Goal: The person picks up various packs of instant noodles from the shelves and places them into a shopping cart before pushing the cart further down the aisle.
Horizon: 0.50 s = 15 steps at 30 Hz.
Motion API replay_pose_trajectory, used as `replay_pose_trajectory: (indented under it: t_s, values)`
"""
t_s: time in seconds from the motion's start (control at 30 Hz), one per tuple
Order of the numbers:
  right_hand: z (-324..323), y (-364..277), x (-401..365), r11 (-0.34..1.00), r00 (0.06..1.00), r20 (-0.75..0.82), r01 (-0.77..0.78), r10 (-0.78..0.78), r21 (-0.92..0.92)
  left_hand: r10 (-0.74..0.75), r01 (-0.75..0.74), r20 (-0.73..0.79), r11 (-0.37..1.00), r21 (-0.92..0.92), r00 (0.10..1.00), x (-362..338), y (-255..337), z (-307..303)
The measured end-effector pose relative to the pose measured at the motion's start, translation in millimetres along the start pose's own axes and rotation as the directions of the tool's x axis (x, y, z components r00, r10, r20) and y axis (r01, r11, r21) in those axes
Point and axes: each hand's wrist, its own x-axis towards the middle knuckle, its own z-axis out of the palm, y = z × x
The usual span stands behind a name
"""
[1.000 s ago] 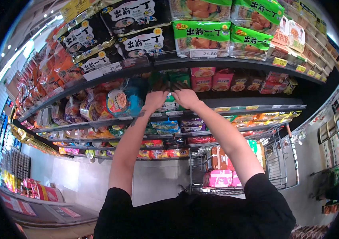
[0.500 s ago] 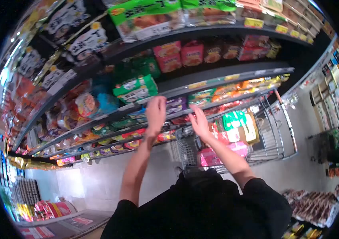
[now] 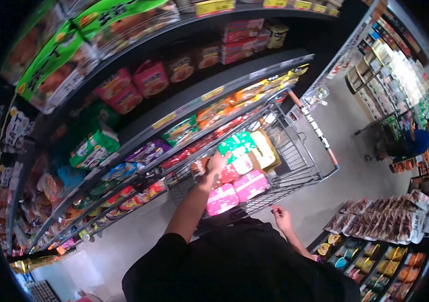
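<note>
My left hand (image 3: 218,165) reaches down into the shopping cart (image 3: 302,177), over red packages (image 3: 228,174) and against the near edge of a green package (image 3: 235,144). Its fingertips are too unclear to show whether they grip anything. Two pink packages (image 3: 251,185) lie on the near side of the load, and a cream-and-yellow package (image 3: 263,150) lies right of the green one. Just outside the cart's near side is my right hand (image 3: 281,217), empty, its fingers loosely bent and apart.
A store shelf (image 3: 184,113) with noodle packs runs along the left and far side. On it lies a green noodle pack (image 3: 94,149). A person in blue (image 3: 417,142) is at the right. A rack of packaged goods (image 3: 380,219) stands at the lower right.
The view has turned toward the cart. My left hand has moved from beside the shelf into the cart. My right hand has dropped back from above the cart to its near side.
</note>
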Motion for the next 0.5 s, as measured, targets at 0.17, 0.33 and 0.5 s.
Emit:
replay_pose_trajectory:
  t_s: [0.17, 0.33, 0.5]
  values:
    - [-32, 32, -2, 0.993, 0.985, -0.152, -0.071, 0.085, 0.093, 0.225, -0.233, -0.059, 0.954, -0.189, 0.972, 17, -21, 11]
    - [-23, 22, 30, 0.989, 0.996, -0.066, -0.058, 0.067, 0.137, 0.305, -0.321, -0.116, 0.934, -0.158, 0.945, 0, -3, 1]
    - [3, -43, 85, 0.962, 0.985, 0.042, 0.151, -0.165, 0.229, 0.432, -0.415, -0.219, 0.902, 0.120, 0.875, -80, 47, -39]
